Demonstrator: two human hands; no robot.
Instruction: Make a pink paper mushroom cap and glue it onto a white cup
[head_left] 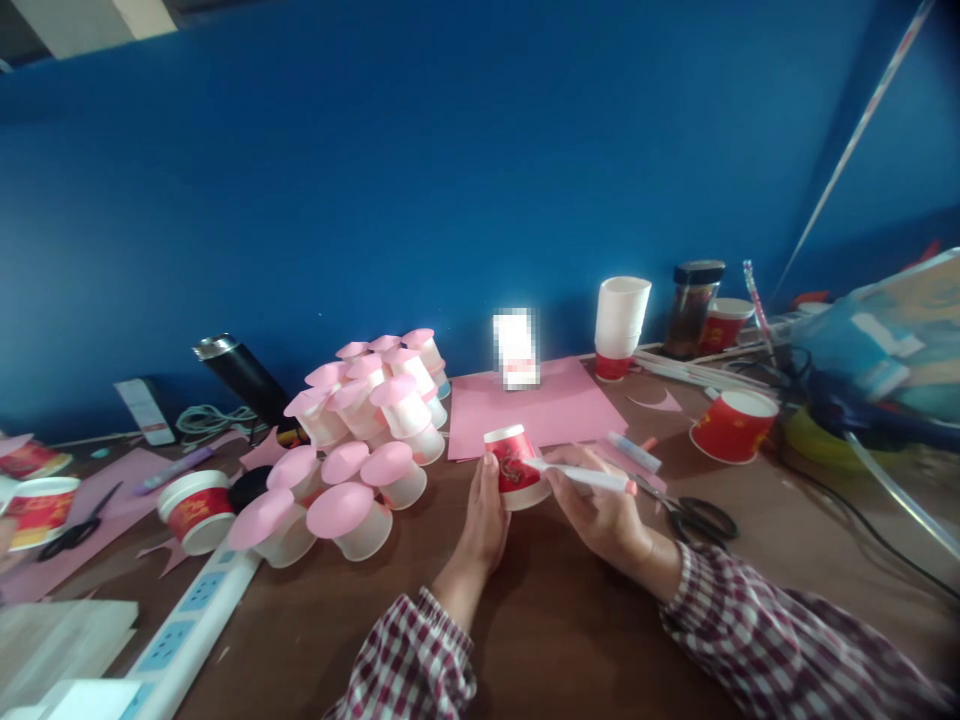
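Observation:
In front of me my left hand (484, 530) is wrapped round the side of a red paper cup (516, 462) with a gold pattern and a white rim. My right hand (609, 522) grips a white marker pen (589, 477) with an orange end. The marker's tip meets or nearly meets the cup's red side; I cannot tell which. Behind the cup lies a pink paper sheet (555, 400). Beyond my right hand are another pen (635, 452) and black-handled scissors (703, 520).
Several white cups with pink paper discs (349, 510) stand to the left, near a power strip (187, 620). Stacked cups (622, 310), a red cup (735, 428) and a dark bottle (694, 310) are at right. Another person's hand (6, 530) shows at the left edge.

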